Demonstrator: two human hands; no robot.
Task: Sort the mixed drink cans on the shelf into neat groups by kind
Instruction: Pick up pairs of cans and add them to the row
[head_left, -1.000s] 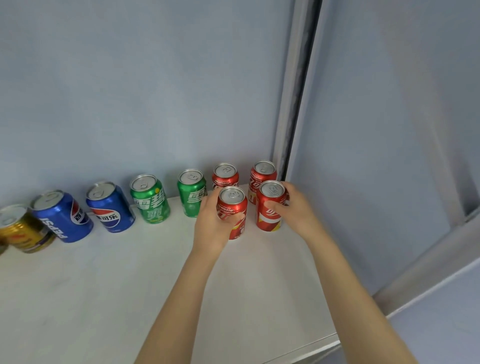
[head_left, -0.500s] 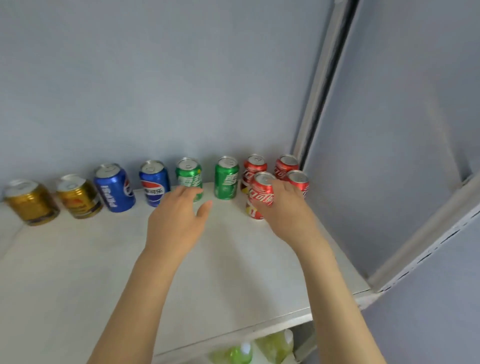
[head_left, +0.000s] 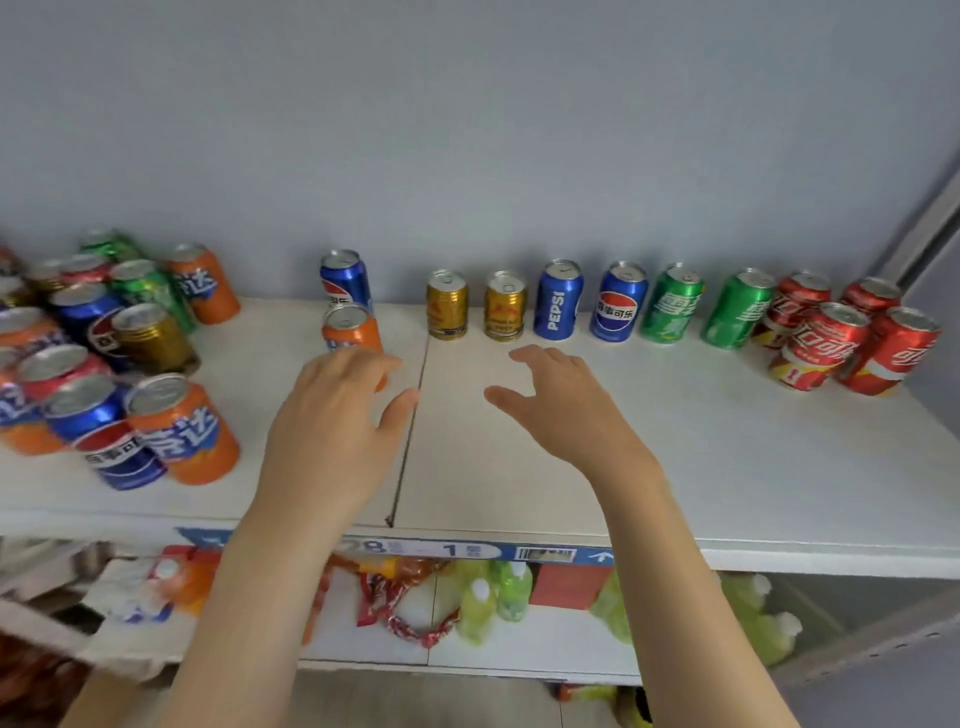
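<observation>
Both hands over white shelf (head_left: 727, 467), centre of frame, palms down, fingers spread, holding nothing. Left hand (head_left: 332, 415) fingertips at lone orange can (head_left: 349, 330); touching or just short, cannot tell. Blue can (head_left: 344, 278) behind it. Right hand (head_left: 566, 405) apart from cans, below gold pair (head_left: 475, 305). Sorted row along back wall, centre to right: gold pair, blue pair (head_left: 589, 301), green pair (head_left: 704, 307), red cluster (head_left: 847, 338) at right edge. Unsorted mixed cans (head_left: 104, 353) at left edge, well apart from hands.
</observation>
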